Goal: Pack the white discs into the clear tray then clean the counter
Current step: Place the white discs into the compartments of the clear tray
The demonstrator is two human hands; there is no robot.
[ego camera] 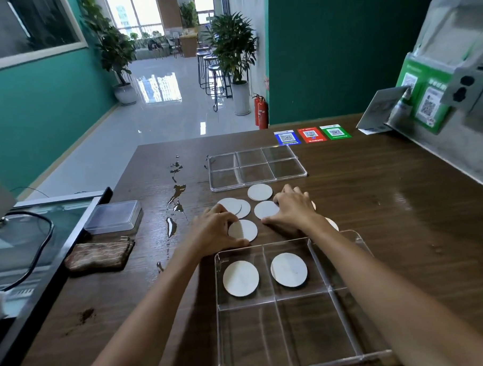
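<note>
A clear divided tray (345, 236) lies near me on the dark wood counter. One white disc (240, 278) rests in its far-left compartment and another (289, 269) in the far-middle one. Several loose discs lie just beyond the tray. My left hand (213, 231) pinches the edge of a disc (245, 229), which is tilted up off the counter. My right hand (292, 207) rests with spread fingers on a disc (265, 209); parts of two more discs show behind that hand and wrist. Two overlapping discs (234, 206) and a single disc (259, 192) lie farther back.
A second clear divided tray (258, 179) sits farther back. Spilled water (176, 196) runs down the counter's left part, with a brown smear (85, 315) near me. A folded brown cloth (99, 255) and a clear lidded box (113, 217) lie left. QR cards (313, 135) lie at the back.
</note>
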